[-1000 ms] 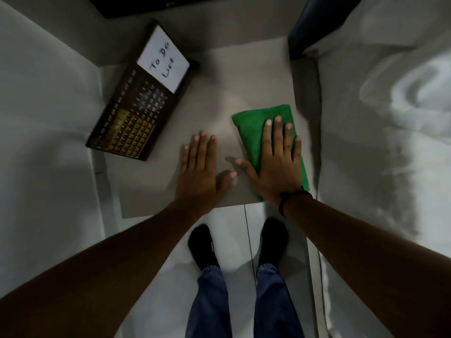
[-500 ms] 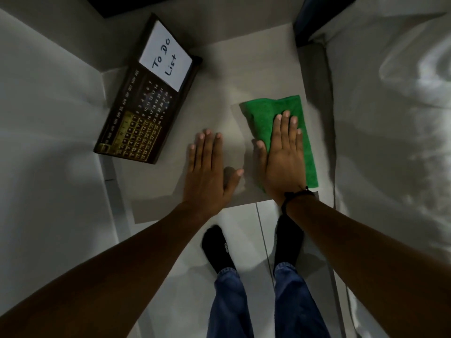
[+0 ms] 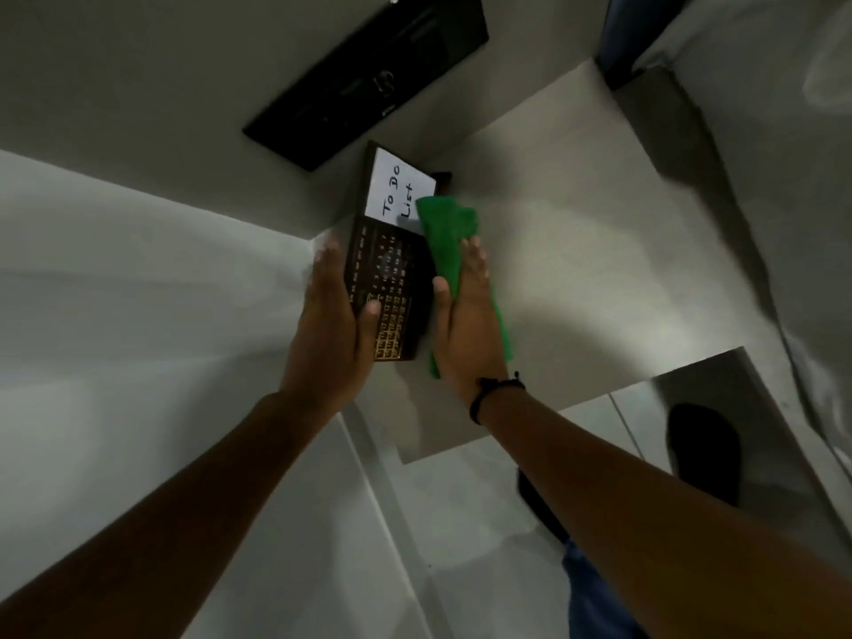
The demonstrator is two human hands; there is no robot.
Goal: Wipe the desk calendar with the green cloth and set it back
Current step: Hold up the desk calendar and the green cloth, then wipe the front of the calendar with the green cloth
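Note:
The desk calendar (image 3: 389, 265) is a dark slab with gold date squares and a white "To Do List" card at its far end. It sits near the far left corner of the small table (image 3: 576, 251). My left hand (image 3: 329, 325) grips its left edge, thumb lying across the gold squares. My right hand (image 3: 465, 325) holds the green cloth (image 3: 445, 237) against the calendar's right edge, thumb on the calendar's side. The cloth bunches up past my fingertips and overlaps the card's lower right corner.
A black monitor (image 3: 369, 80) hangs on the wall above the calendar. White walls close in on the left. White bedding (image 3: 783, 131) lies to the right of the table. My dark-socked feet stand on the pale floor below the table's near edge.
Both hands left the tabletop and moved to the calendar. My left hand took hold of its left edge; my right hand lifted the green cloth and brought it to the right edge.

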